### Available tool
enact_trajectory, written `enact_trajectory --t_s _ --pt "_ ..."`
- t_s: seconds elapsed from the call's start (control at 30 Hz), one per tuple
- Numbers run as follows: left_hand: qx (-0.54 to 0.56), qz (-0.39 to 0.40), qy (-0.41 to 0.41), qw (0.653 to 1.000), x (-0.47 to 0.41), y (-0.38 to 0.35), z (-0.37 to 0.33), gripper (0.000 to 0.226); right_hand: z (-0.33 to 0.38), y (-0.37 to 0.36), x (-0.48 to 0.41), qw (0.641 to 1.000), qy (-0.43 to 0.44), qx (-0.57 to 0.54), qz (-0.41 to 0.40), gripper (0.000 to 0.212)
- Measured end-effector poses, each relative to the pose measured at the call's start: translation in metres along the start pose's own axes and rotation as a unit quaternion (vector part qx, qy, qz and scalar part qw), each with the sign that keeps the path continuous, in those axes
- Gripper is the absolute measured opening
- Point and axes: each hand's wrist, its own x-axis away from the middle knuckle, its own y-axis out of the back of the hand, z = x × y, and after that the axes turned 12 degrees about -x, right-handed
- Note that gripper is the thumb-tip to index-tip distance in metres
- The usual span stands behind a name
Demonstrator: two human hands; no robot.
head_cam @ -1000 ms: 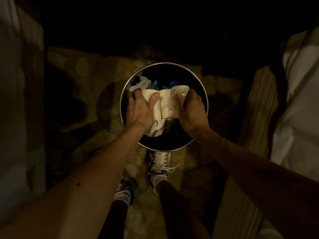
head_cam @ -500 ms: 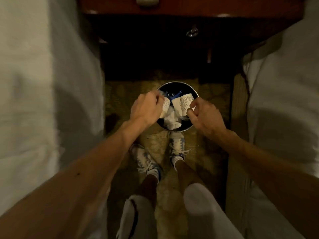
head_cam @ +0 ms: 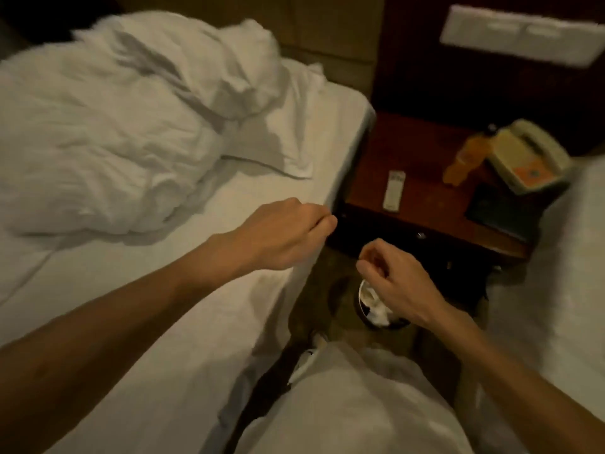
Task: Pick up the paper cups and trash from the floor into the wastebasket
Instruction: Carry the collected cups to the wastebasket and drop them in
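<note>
The round dark metal wastebasket (head_cam: 362, 303) stands on the floor (head_cam: 340, 326) and contains crumpled white trash (head_cam: 377, 312). The right hand (head_cam: 397, 285) hovers above it, fingers loosely curled, empty. The left hand (head_cam: 281, 234) hangs over the white bed (head_cam: 196, 322) edge, fingers loosely curled, empty.

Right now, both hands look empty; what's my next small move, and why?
Probably tilt the view down and scan the carpet beside the wastebasket: left hand and right hand hold nothing, white trash sits inside it, and the floor is mostly hidden.
</note>
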Motion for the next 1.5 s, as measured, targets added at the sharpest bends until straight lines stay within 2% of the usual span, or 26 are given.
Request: enact_trajectory --t_s 0.13,0.3,0.43,0.5,0.57,0.63,0.67,0.73,0.83,0.87,0.93,0.97,1.03,1.1,1.13,1.17,1.23,1.27,1.3,1.33,1.4,1.43,1.5 --pt "0.02 -0.074 0.143 0.987 0.099 0.044 -0.002 0.039 0.079 0.012 -0.022 0.984 0.143 0.021 0.104 0.024" --pt "0.006 -0.139 0.316 0.938 0.234 0.042 -0.048 0.039 0.159 -0.028 -0.006 0.916 0.312 0.055 0.245 0.02" --pt "-0.025 -0.166 0.467 0.868 0.345 0.016 -0.118 0.041 0.198 -0.097 0.051 0.816 0.421 0.063 0.391 0.024" --pt "-0.032 -0.163 0.526 0.834 0.395 -0.005 -0.161 0.038 0.205 -0.133 0.092 0.755 0.456 0.077 0.466 0.03" --pt "-0.047 -0.146 0.58 0.8 0.441 -0.032 -0.207 0.048 0.207 -0.166 0.136 0.684 0.491 0.106 0.528 0.037" --pt "-0.043 -0.094 0.642 0.76 0.483 -0.062 -0.249 0.067 0.206 -0.198 0.179 0.615 0.522 0.135 0.575 0.043" --pt "-0.026 -0.088 0.665 0.741 0.502 -0.079 -0.271 0.067 0.203 -0.213 0.202 0.584 0.532 0.147 0.595 0.045" --pt "-0.003 -0.092 0.714 0.694 0.533 -0.111 -0.313 0.064 0.195 -0.244 0.246 0.528 0.546 0.169 0.628 0.046" --pt "0.012 -0.093 0.78 0.618 0.565 -0.16 -0.366 0.081 0.179 -0.292 0.313 0.455 0.561 0.188 0.665 0.045" --pt "0.016 -0.106 0.792 0.601 0.575 -0.173 -0.382 0.077 0.174 -0.308 0.335 0.435 0.56 0.194 0.678 0.044" --pt "0.036 -0.082 0.797 0.597 0.596 -0.199 -0.411 0.054 0.165 -0.341 0.379 0.409 0.549 0.206 0.699 0.038" --pt "0.038 -0.087 0.792 0.603 0.607 -0.215 -0.425 0.05 0.16 -0.358 0.401 0.396 0.542 0.213 0.71 0.033" --pt "0.008 -0.103 0.791 0.603 0.636 -0.243 -0.448 0.056 0.15 -0.393 0.444 0.367 0.531 0.226 0.73 0.021" --pt "-0.043 -0.092 0.792 0.602 0.665 -0.276 -0.468 0.076 0.141 -0.424 0.486 0.35 0.512 0.24 0.747 0.016" --pt "-0.043 -0.079 0.799 0.595 0.68 -0.29 -0.476 0.076 0.138 -0.44 0.506 0.345 0.503 0.248 0.752 0.016" --pt "-0.027 -0.064 0.806 0.588 0.697 -0.303 -0.483 0.063 0.136 -0.454 0.526 0.343 0.497 0.256 0.755 0.019" --pt "0.023 -0.043 0.816 0.577 0.728 -0.326 -0.493 0.017 0.133 -0.48 0.561 0.345 0.484 0.266 0.759 0.025" --pt "0.046 -0.043 0.832 0.552 0.742 -0.338 -0.497 0.016 0.133 -0.492 0.578 0.342 0.476 0.272 0.763 0.023" --pt "0.087 -0.042 0.836 0.54 0.756 -0.353 -0.499 0.03 0.133 -0.505 0.593 0.335 0.473 0.277 0.767 0.019" --pt "0.125 -0.041 0.845 0.518 0.77 -0.368 -0.498 0.035 0.133 -0.517 0.606 0.325 0.473 0.282 0.769 0.016" --pt "0.177 -0.058 0.855 0.484 0.797 -0.391 -0.49 0.023 0.134 -0.545 0.627 0.307 0.472 0.297 0.771 0.015" --pt "0.218 -0.09 0.866 0.441 0.812 -0.404 -0.486 0.021 0.134 -0.56 0.637 0.301 0.469 0.304 0.773 0.014" --pt "0.247 -0.148 0.89 0.353 0.835 -0.436 -0.48 0.033 0.131 -0.594 0.656 0.292 0.46 0.318 0.776 0.013"
